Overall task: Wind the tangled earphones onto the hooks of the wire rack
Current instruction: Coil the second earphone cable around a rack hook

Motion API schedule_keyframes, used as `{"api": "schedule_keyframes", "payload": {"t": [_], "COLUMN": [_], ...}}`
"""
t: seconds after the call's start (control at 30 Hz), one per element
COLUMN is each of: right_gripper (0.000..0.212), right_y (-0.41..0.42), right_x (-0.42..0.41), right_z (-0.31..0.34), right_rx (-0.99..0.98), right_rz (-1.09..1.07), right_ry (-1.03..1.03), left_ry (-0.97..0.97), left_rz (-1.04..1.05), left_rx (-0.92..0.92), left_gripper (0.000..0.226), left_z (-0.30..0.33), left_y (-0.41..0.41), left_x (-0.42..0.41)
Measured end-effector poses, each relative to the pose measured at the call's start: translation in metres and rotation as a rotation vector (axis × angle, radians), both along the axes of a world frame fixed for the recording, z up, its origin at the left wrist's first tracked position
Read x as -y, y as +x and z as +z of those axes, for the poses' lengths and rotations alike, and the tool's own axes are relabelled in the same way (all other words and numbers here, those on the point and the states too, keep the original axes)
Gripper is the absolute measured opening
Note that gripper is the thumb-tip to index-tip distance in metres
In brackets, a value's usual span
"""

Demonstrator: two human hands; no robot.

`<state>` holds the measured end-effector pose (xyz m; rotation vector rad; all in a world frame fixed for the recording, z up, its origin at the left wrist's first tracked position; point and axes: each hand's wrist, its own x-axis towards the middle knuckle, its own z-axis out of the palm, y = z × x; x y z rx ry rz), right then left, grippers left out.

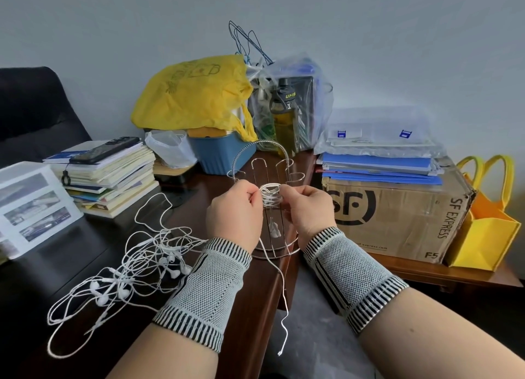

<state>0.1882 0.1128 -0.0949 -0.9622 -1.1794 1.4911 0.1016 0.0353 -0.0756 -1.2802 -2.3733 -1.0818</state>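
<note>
Both hands pinched the same white cord at the wire rack (267,179): the left hand (234,208) held a strand taut just left of the coil, while the right hand (308,208) gripped from the other side, its fingers curled against the wound turns, probably to keep them from slipping. That coil (271,196) sat wrapped round one of the upright hooks near the middle of the rack, which stood at the desk (241,307) edge within easy reach. From under the left hand a loose tail (282,293) of the cord ran down past the rack's base and hung off the desk, so this earphone was likely close to fully wound. Most of the job seemed to remain: the tangled earphones (133,270) lay in a heap on the desk to the left, near the left wrist. A stack of books (113,177) sat behind them.
</note>
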Motion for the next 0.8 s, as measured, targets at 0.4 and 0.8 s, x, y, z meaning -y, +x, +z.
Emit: {"api": "schedule_keyframes", "payload": {"t": [0.4,0.8], "right_gripper": [0.022,0.019], "right_y": [-0.006,-0.007], "right_x": [-0.001,-0.006], "right_z": [0.002,0.009], "right_rx": [0.027,0.051], "right_rz": [-0.020,-0.002], "right_ry": [-0.003,-0.109], "left_ry": [-0.059,0.137], "left_rz": [0.064,-0.004], "left_rx": [0.139,0.685], "left_gripper": [0.038,0.039], "left_z": [0.003,0.007], "left_y": [0.001,0.007], "left_x": [-0.009,-0.011]}}
